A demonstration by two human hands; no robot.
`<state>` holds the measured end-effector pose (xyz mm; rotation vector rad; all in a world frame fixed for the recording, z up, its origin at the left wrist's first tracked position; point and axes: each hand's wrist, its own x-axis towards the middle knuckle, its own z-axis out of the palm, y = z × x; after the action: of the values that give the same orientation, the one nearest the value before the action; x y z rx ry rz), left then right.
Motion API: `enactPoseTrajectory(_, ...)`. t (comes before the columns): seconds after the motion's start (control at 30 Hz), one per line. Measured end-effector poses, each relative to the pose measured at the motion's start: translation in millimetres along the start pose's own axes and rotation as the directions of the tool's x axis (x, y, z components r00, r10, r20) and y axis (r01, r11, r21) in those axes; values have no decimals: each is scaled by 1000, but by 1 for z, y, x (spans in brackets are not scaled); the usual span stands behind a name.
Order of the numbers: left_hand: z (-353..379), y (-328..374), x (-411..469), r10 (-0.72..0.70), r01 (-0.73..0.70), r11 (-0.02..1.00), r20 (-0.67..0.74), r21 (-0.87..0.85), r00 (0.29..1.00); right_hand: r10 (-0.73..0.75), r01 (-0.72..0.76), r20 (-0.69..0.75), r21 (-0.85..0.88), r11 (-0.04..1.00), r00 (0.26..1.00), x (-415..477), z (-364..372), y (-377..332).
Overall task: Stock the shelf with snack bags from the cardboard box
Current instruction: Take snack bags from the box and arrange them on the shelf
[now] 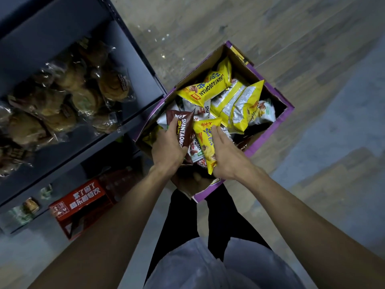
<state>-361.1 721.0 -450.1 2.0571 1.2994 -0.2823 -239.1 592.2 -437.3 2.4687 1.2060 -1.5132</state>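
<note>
An open cardboard box (281, 119) with purple edges stands on the floor in front of me, holding several yellow, white and brown snack bags. My left hand (167, 146) grips a brown snack bag (183, 127) at the box's near left. My right hand (226, 154) holds a small yellow snack bag (206, 138) beside it. A larger yellow bag (208, 88) lies on top of the pile further back. The dark metal shelf (133, 51) is to the left of the box.
The shelf's upper level holds several clear packs of brown pastries (68, 94). A red carton (83, 203) sits on the lowest level. My dark trouser legs (218, 224) stand just behind the box. Wood-look floor (291, 28) spreads to the right and beyond.
</note>
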Motion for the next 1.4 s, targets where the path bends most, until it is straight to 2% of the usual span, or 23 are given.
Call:
enactPoseTrajectory(0.07, 9, -4, 3, 1, 0, 999, 28, -37, 1000, 99, -100, 41, 1, 995, 994, 5, 13, -10)
enactPoseTrajectory(0.2, 18, -11, 6, -3, 3, 1000, 32, -22, 999, 205, -205, -68, 10, 979, 976, 20, 39, -17)
enactPoseTrajectory(0.37, 16, -16, 7, 10, -6, 999, 78, -48, 997, 262, -288, -169, -147, 946, 950, 26, 50, -6)
enactPoseTrajectory(0.43, 12, -15, 7, 33, -26, 997, 93, -73, 995, 235, -266, -199, -145, 953, 951, 25, 43, -7)
enactPoseTrajectory(0.53, 2, -10, 4, 68, -59, 994, 94, -90, 993, 167, -167, -278, 21, 986, 946, 23, 31, -12)
enactPoseTrajectory(0.6, -7, -7, -1, 84, -79, 995, 83, -67, 993, 175, -143, -306, 123, 982, 936, 18, 23, -15)
enactPoseTrajectory(0.73, -32, -4, -17, 67, -61, 996, 84, -70, 994, 187, -170, -350, 79, 982, 918, 2, 10, -28)
enactPoseTrajectory(0.9, -64, 1, -52, 134, -130, 989, 59, -66, 989, 130, -120, -452, 50, 992, 883, -36, -1, -50)
enactPoseTrajectory(1.1, -91, 8, -82, 119, -117, 989, 18, -90, 993, 169, -112, -607, 130, 985, 777, -77, -7, -72)
enactPoseTrajectory(1.3, -112, 10, -109, 184, -197, 968, -94, -157, 978, 196, -101, -740, 171, 980, 643, -110, -9, -90)
enactPoseTrajectory(1.4, -120, 9, -126, 207, -233, 955, -150, -185, 967, 196, -71, -759, 195, 978, 622, -126, -13, -96)
